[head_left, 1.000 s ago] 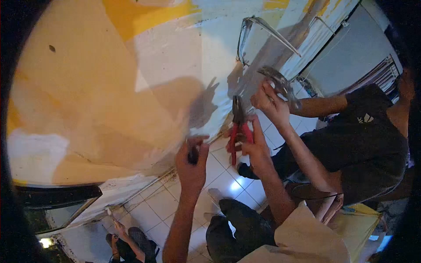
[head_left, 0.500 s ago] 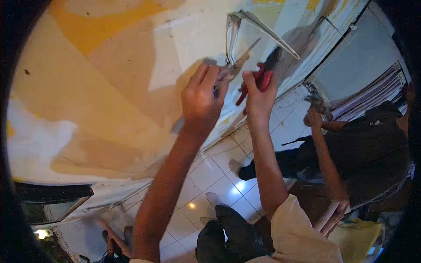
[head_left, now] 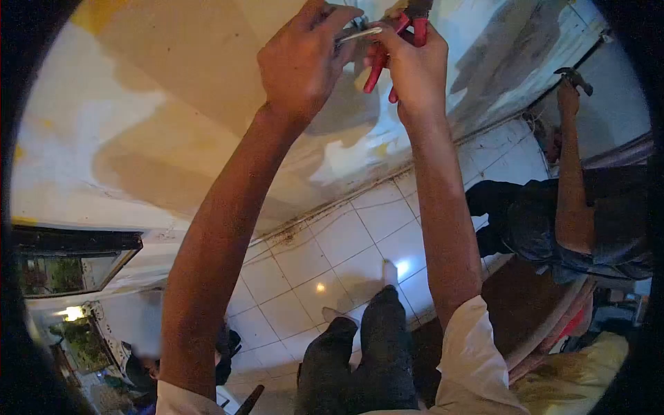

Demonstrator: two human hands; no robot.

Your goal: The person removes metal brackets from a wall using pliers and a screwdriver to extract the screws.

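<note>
I see the right hand (head_left: 423,76) clamped on the red-handled pliers (head_left: 419,32), handles slanting toward the wall's (head_left: 180,83) lower edge. A thin metal piece (head_left: 358,35) lies left of them, beside the left hand (head_left: 304,66); its grip I can't tell.

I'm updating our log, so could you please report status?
Left hand at thin, pale metal rod, grip unclear. Right hand gripping red-handled metal pliers. Another person's dark hammer off right, clear of both hands.

A head-worn camera looks forward and down from near, left hand (head_left: 301,66) at twelve o'clock, right hand (head_left: 423,76) at one
</note>
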